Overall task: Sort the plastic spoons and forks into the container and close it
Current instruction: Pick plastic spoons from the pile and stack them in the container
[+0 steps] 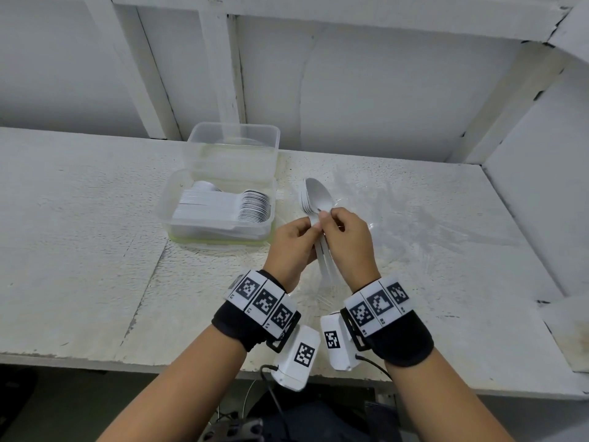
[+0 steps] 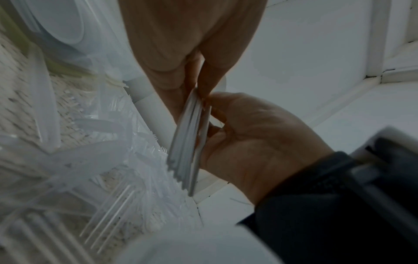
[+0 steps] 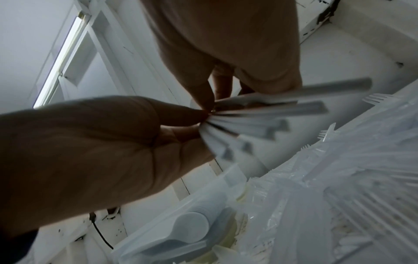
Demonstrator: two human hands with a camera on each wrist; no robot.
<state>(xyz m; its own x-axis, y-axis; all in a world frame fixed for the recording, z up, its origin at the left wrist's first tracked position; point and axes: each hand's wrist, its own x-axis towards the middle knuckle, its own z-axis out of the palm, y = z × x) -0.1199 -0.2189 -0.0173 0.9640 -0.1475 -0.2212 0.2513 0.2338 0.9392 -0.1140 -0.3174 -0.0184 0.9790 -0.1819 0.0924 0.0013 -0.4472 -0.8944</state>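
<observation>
Both the left hand (image 1: 294, 242) and the right hand (image 1: 347, 240) pinch the white spoon bundle (image 1: 317, 199) at its necks, at three o'clock of the container (image 1: 165, 205). Light, slippery plastic; I would grip the handles firmly.

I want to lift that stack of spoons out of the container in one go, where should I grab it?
Judging by the stack of spoons, pinch across the packed handles from above: they lie flat, aligned, nearer the container's left wall; the bowls are rounded and may slip.

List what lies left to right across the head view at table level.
Container with stacked spoons → left hand → held spoon bundle → right hand → clear plastic forks on the table.
</observation>
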